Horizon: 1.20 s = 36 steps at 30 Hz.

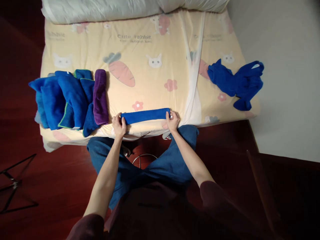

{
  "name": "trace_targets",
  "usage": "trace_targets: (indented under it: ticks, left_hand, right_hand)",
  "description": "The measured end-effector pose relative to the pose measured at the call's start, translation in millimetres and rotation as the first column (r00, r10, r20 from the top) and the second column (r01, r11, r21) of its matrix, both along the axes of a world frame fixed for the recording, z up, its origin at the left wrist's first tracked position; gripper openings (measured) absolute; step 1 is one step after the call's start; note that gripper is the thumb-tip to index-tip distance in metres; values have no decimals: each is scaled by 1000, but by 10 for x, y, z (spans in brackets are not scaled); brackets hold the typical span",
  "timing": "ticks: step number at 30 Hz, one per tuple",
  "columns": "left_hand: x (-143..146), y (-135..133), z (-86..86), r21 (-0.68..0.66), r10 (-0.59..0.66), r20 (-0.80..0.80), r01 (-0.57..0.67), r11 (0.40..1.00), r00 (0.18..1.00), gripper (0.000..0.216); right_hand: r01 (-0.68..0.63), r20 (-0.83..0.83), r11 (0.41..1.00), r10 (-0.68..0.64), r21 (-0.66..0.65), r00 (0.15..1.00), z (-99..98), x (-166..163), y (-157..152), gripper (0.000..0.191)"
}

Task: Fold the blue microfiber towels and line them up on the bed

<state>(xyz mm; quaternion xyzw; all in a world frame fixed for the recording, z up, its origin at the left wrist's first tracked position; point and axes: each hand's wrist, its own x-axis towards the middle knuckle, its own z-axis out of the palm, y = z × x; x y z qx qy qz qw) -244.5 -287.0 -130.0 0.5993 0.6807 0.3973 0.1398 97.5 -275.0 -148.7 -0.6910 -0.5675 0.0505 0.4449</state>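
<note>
A blue towel (pixel 145 115), folded into a long narrow strip, lies along the near edge of the bed (pixel 150 50). My left hand (pixel 119 125) grips its left end with fingers closed. My right hand (pixel 172 120) pinches the right end the same way. Both arms reach forward from my seat in front of the bed.
Several folded blue towels (pixel 62 98) and a purple one (pixel 100 96) lie in a row at the bed's left. A crumpled blue cloth pile (pixel 237 83) sits at the right edge. Pillows (pixel 100 10) line the far side. A stool ring (pixel 143 159) shows between my knees; dark red floor surrounds.
</note>
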Motion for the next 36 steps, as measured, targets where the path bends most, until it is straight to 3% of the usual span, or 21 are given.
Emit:
trace_targets:
  ticks: [10,14,16,20,26,29,32,36]
  left_hand:
    - [-4,20,23,-26,8,-94,-11,1000,996,42]
    - [-13,-15,128,-7,25,-140,-26,1000,990,43]
    - [-11,-45,203,-14,-39,-193,37,999,980,44]
    - [-2,-79,312,-157,-321,-320,284,946,891,66]
    - [-65,-24,371,-310,-411,-388,303,901,825,74]
    - [-95,48,468,-373,-438,-436,285,883,786,74]
    - [-57,177,621,-396,-456,-486,278,875,746,67]
    - [155,431,817,-388,-454,-511,275,880,730,56]
  right_hand:
    - [-14,-62,998,10,-60,998,32,-36,0,36]
    - [-108,79,992,113,-65,990,154,-37,-34,41]
    - [-204,198,972,224,-116,954,218,-28,-62,44]
    - [-384,348,882,463,-274,815,302,12,-122,58]
    - [-372,382,842,516,-391,767,374,105,-152,63]
    - [-372,351,803,553,-465,756,545,99,-60,61]
    - [-321,343,767,563,-556,751,845,-10,125,48]
    - [-297,382,806,523,-511,762,1205,-368,410,42]
